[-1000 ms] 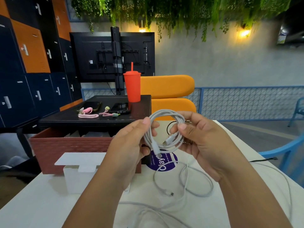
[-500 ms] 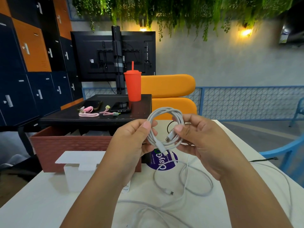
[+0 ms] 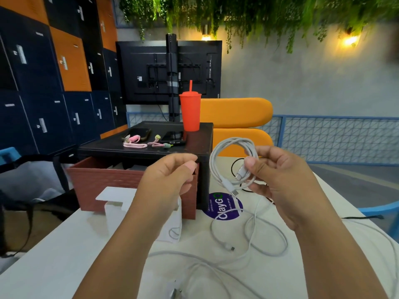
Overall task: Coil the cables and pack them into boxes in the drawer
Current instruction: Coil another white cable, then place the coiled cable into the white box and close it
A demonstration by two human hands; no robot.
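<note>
The white table carries a black stand at its far end, with the brown drawer pulled out toward the camera. A white box sits just before the drawer. A round purple sticker lies beside the stand. Loose white cables sprawl across the near middle, and a black cable trails off the right edge.

The coiled cable has a smooth, matt white plastic sheath. The loose cables in front of the drawer look the same. The drawer front is red-brown plastic moulded in a rough, brick-like weave. Above the drawer, the black top is smooth plastic with a dull shine. On it stand a matt plastic red cup and soft, braided-looking pink ties. The bench is smooth white with a faint sheen. Right of the drawer lies a glossy round sticker.
</note>
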